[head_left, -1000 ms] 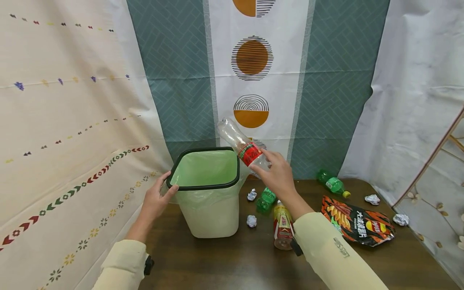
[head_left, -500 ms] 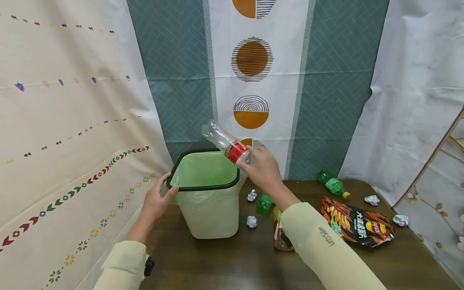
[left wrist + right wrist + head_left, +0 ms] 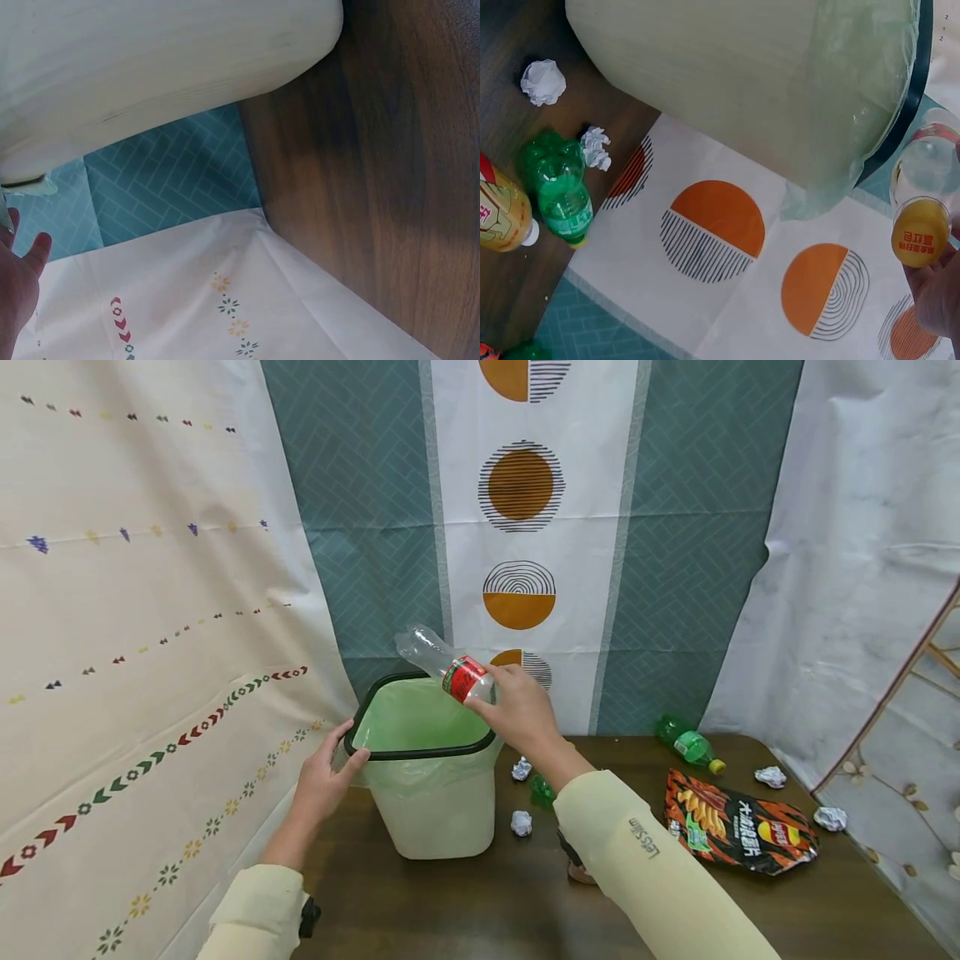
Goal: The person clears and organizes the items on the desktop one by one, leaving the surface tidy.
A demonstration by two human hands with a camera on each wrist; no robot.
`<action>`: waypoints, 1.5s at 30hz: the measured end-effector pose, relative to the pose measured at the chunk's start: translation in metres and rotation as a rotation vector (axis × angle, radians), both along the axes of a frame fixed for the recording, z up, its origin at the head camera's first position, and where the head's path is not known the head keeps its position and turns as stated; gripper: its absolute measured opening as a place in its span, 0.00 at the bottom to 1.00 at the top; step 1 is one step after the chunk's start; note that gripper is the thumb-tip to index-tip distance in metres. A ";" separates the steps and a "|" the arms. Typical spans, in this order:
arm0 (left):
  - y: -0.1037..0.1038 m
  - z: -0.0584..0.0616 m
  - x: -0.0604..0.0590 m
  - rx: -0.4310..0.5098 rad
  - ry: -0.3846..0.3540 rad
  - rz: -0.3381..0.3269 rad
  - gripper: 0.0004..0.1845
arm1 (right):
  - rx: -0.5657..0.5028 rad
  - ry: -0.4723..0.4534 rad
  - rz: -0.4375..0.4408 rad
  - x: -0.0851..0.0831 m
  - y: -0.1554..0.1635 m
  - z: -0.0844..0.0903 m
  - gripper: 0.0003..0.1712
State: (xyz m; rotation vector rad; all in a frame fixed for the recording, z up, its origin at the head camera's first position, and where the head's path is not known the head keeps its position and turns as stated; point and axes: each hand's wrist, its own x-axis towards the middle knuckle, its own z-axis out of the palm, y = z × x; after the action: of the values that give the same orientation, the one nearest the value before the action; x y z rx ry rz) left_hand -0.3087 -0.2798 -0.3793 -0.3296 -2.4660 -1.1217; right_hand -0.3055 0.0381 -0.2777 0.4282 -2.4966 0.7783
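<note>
Your right hand (image 3: 521,706) grips the clear bottle (image 3: 442,667) tilted over the bin (image 3: 423,772) rim; your left hand (image 3: 324,774) clasps that rim. Released off-centre, the bottle may strike the rim and fall onto the desk (image 3: 487,893)

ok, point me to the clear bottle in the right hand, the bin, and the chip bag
clear bottle (image 3: 462,677): head view, on its red label.
bin (image 3: 420,752): head view, on the front of its black rim.
chip bag (image 3: 738,831): head view, middle of the bag's printed face.
</note>
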 end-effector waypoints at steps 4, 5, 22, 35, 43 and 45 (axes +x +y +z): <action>0.001 0.000 0.000 0.010 0.008 0.001 0.35 | 0.015 -0.003 -0.011 -0.004 -0.003 0.001 0.35; 0.001 0.000 0.000 0.011 0.013 0.001 0.35 | 0.018 -0.005 -0.012 -0.005 -0.004 0.001 0.34; 0.003 -0.003 0.005 0.024 0.003 0.008 0.34 | 0.053 -0.042 0.037 -0.011 -0.030 0.002 0.37; 0.005 0.000 0.001 0.016 0.000 0.017 0.35 | 0.017 -0.009 -0.008 -0.010 -0.009 0.006 0.35; 0.004 -0.003 0.000 0.013 0.038 0.032 0.34 | -0.037 -0.031 -0.023 -0.009 0.017 -0.001 0.35; 0.003 -0.004 0.000 0.009 0.044 0.033 0.34 | -0.034 -0.026 -0.042 -0.010 0.024 -0.004 0.35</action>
State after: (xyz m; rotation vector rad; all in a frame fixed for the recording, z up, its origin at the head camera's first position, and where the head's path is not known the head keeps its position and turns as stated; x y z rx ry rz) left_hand -0.3088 -0.2769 -0.3831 -0.3062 -2.4192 -1.1001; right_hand -0.3154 0.0624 -0.2815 0.3550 -2.5040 0.8130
